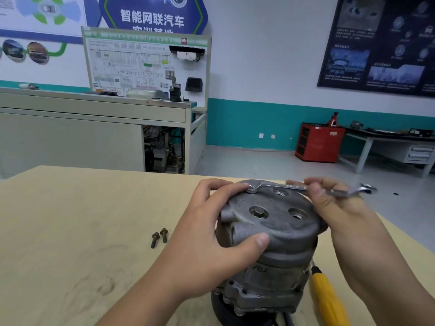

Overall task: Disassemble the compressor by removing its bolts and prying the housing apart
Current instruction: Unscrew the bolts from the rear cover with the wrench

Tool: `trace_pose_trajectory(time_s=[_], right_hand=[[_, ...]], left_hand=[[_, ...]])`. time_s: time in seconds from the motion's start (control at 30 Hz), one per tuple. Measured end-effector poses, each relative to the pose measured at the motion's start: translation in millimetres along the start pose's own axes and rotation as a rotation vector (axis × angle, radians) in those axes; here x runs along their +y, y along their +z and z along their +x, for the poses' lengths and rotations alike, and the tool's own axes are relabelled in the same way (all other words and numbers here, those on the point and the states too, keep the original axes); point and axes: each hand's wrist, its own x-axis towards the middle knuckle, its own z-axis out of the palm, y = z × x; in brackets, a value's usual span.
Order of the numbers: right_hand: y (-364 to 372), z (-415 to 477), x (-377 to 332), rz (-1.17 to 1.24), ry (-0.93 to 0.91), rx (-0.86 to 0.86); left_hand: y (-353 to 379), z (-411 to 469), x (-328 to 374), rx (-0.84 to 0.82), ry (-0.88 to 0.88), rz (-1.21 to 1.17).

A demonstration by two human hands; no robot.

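While the left hand (211, 234) clasps the compressor (280, 223) by the tabletop's (77, 215) right edge, the right hand (336, 205) pinches a wrench (273, 185).

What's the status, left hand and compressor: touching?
Touching. The head view shows the left hand gripping the compressor: thumb pressed on its near rim, fingers curled over the far edge.

The wrench (270, 186) shows only on either side of the right hand's (341, 210) fingers (315, 191), which cover its middle. What its ring end sits on, just beside the left hand's (207, 243) fingers (226, 191), cannot be made out. Below both hands, the compressor (277, 222) and the screwdriver (327, 300) run off the bottom edge; the screwdriver's tip is hidden behind the compressor
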Motion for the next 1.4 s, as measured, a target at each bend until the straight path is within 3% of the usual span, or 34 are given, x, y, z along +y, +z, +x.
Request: trace_pose_trajectory(time_s=[0.1, 0.37, 0.53, 0.6, 0.7, 0.9, 1.2, 1.4], right_hand=[[-11.7, 12.4, -2.7, -0.005, 0.122, 0.121], [4.7, 38.2, -19.4, -0.253, 0.155, 0.021], [23.8, 50.8, -31.6, -0.610, -0.016, 0.036], [34.5, 50.9, -36.3, -0.640, -0.052, 0.020], [46.5, 48.4, -44.4, -0.704, -0.092, -0.116], [64.6, 45.0, -54.3, -0.677, -0.147, -0.401], [68.6, 51.3, -56.1, -0.403, -0.031, -0.501], [74.5, 50.1, -60.1, -0.608, -0.142, -0.602]], left_hand=[[-4.2, -2.7, -0.2, -0.001, 0.018, 0.031], [-6.3, -4.2, 0.4, -0.027, 0.034, 0.061], [-6.8, -3.7, 1.7, -0.020, 0.031, 0.062], [-6.5, -3.5, 2.3, -0.025, 0.026, 0.060], [-5.6, -3.6, 3.2, -0.030, 0.017, 0.064], [-4.0, -4.7, 3.4, -0.019, 0.026, 0.085], [2.0, -9.3, 0.6, 0.061, 0.036, 0.044], [4.7, -11.0, -0.1, 0.082, -0.084, -0.105]])
